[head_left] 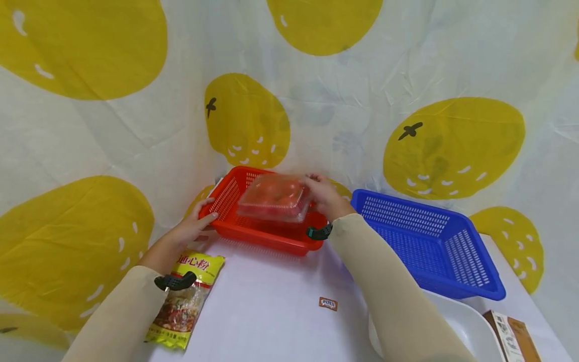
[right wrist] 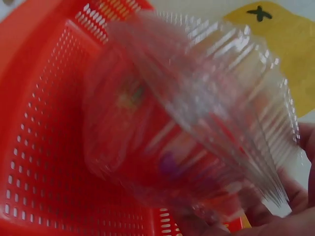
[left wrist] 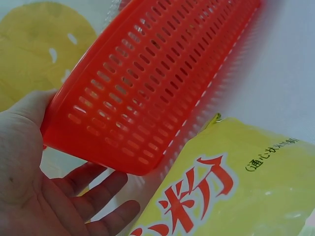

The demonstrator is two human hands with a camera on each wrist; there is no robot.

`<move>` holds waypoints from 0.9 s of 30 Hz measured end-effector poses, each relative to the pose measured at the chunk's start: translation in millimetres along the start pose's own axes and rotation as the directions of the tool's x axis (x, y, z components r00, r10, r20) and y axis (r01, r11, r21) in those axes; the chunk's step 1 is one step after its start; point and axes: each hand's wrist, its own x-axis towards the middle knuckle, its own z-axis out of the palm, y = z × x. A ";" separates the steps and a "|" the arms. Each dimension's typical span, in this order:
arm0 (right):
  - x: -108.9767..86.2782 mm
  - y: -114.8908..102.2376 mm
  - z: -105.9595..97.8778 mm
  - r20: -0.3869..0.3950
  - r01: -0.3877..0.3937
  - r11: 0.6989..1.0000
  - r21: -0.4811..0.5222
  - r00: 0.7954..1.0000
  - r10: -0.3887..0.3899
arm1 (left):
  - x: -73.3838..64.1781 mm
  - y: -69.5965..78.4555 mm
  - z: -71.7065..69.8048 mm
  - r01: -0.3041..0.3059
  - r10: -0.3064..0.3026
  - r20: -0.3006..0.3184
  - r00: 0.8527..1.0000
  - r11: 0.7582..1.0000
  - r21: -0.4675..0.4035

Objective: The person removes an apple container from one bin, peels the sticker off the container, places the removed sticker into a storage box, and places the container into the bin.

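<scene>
My right hand [head_left: 324, 195] grips the right end of a clear plastic clamshell box [head_left: 273, 198] with red tomatoes [right wrist: 133, 118] inside. The box is tilted and blurred over a red plastic basket [head_left: 267, 242], overlapping its inside in the head view. My left hand [head_left: 193, 227] holds the basket's left end. In the left wrist view, the thumb lies at the basket rim [left wrist: 74, 73] while the other fingers [left wrist: 101, 194] reach beneath the corner. Just below this hand lies a yellow pasta bag [head_left: 183, 306] with red lettering, partly covered by the left forearm.
A blue slotted basket [head_left: 416, 246] stands to the right of the red one. In front of it is a white tub [head_left: 470, 322], partly hidden by the right sleeve. A brown-and-white box [head_left: 513, 334] lies at far right. One small orange packet [head_left: 327, 303] rests on the white table [head_left: 262, 311].
</scene>
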 end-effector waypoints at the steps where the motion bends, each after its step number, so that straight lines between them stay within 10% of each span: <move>1: 1.5 0.3 0.7 0.005 -0.003 1.000 -0.014 1.000 0.003 | 0.7 1.2 0.2 -0.001 0.001 0.003 1.000 1.000 0.000; 10: 18.4 14.3 2.4 0.073 0.022 0.984 -0.178 0.997 -0.009 | 4.3 4.8 2.1 0.008 -0.009 0.020 1.000 1.000 0.015; 17: 35.3 30.0 11.8 0.056 0.216 0.874 -0.435 0.975 -0.213 | 5.2 1.5 1.2 0.001 -0.001 0.016 1.000 1.000 0.019; 27: 39.5 49.0 21.0 0.016 0.079 0.878 -0.472 0.997 -0.081 | -3.2 -0.7 -0.9 -0.013 0.012 0.031 0.999 1.000 0.025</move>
